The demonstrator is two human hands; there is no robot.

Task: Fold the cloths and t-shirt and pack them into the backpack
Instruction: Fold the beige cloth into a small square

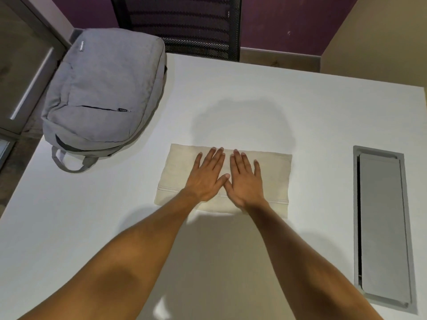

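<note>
A cream cloth (pixel 275 176), folded into a flat rectangle, lies in the middle of the white table (pixel 277 107). My left hand (pixel 206 175) and my right hand (pixel 245 179) press flat on its centre, side by side, fingers straight and thumbs touching. A grey backpack (pixel 104 88) lies zipped shut at the table's far left corner, its handle toward me. No t-shirt or other cloth shows in view.
A grey metal cable hatch (pixel 381 227) is set into the table at the right. A black mesh chair (pixel 184 26) stands behind the far edge. The backpack overhangs the table's left corner.
</note>
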